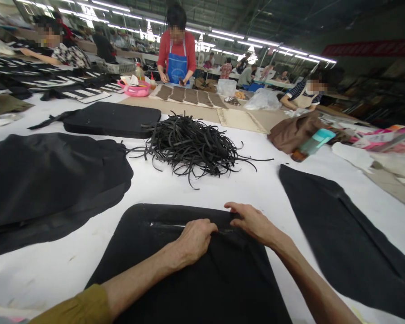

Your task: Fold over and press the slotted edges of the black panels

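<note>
The broad white table bears everything, its pale surface presumably making dark pieces easy to see. Taking the black panel as the clock's centre, a heap of black cloth sprawls at ten o'clock. The black panel itself lies flat at the near edge, within reach of both hands. Another dark piece rests at three, a thick black pad at eleven, and tangled black strips at twelve, apparently kept handy. The left hand rests curled on the panel, likely steadying it; whether it pinches anything I cannot tell. The right hand, thumb and finger parted, hovers or rests near the panel's far edge. A bottle stands tilted at one; smallest, a pale streak glints left of the fingers.
</note>
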Available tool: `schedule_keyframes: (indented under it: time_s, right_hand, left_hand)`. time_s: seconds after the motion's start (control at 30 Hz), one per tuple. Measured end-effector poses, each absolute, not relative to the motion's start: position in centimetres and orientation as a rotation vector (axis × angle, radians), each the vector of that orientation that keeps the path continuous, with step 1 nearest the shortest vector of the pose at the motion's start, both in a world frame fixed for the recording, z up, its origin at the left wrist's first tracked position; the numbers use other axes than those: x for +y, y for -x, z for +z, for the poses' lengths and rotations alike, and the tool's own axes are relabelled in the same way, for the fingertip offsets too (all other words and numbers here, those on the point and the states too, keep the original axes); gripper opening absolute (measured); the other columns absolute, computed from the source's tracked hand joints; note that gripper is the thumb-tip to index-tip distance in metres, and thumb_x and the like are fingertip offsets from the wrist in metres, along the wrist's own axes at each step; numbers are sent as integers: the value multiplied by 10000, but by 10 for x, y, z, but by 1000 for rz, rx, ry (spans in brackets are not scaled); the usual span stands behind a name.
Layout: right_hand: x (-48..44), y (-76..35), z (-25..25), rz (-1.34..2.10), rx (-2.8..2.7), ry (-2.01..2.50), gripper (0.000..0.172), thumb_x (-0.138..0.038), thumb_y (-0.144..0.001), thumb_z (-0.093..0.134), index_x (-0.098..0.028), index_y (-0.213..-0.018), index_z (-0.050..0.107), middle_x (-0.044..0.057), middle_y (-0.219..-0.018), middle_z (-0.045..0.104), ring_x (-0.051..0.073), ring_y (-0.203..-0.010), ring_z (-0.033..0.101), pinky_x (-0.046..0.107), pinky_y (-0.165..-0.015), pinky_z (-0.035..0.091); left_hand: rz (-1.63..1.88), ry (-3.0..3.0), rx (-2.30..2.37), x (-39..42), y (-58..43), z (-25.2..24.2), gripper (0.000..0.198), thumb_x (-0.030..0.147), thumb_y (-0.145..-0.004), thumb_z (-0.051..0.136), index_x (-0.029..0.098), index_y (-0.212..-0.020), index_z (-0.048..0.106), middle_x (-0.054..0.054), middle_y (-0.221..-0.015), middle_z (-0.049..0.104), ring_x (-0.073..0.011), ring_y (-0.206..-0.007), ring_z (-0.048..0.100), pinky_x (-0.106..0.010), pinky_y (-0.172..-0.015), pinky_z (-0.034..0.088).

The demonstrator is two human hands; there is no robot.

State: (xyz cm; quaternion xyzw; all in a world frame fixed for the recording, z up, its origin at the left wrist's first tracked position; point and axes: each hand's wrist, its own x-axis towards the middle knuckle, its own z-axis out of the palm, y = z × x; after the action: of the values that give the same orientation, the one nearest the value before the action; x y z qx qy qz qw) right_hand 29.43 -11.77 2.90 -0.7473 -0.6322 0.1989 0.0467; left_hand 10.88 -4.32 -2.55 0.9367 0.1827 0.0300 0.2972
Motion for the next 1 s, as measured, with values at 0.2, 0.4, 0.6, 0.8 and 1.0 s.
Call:
schedule_keyframes:
  time_s: [0.2,0.4,0.6,0.8,1.0]
  right_hand:
    - [-124,-279,12,176,-2043,2374,399,-55,-789,427,-168,-1162,515,68,-1059,615,197,-970,535,308,-849,360]
    - [-119,-262,13,-88,-2009,2518,326,-52,-799,427,-180,-1072,553,61,-880,620,211,-862,539,320,-762,367]
    - [-134,-271,14,-130,-1777,2337,357,-101,-819,425,-167,-1165,488,98,-1159,532,214,-1040,488,334,-873,377]
    - [-152,-259,0,172,-2054,2056,292,-84,-825,410,-226,-1041,546,30,-1003,592,170,-903,532,299,-775,399]
    - [-151,-254,-10,15,-2198,2133,217,-71,-835,419,-213,-782,573,12,-741,539,175,-693,471,312,-643,300]
  left_hand:
    - [76,-2658,327,-55,-106,-19,279,109,-796,394,254,-916,600,-12,-770,557,-176,-724,542,-274,-618,431]
    - [131,-2752,234,-62,-104,-22,166,147,-776,462,229,-855,582,-12,-751,532,-173,-685,501,-287,-616,411]
    - [127,-2681,447,-48,-105,-21,227,123,-840,396,225,-949,566,-11,-814,580,-175,-753,522,-288,-652,421]
    - [87,-2696,463,-44,-108,-25,163,131,-831,437,209,-887,569,-6,-827,600,-176,-782,517,-298,-692,415]
    - [96,-2809,449,-32,-87,-22,105,120,-810,464,195,-779,530,-5,-787,579,-177,-755,479,-317,-687,376]
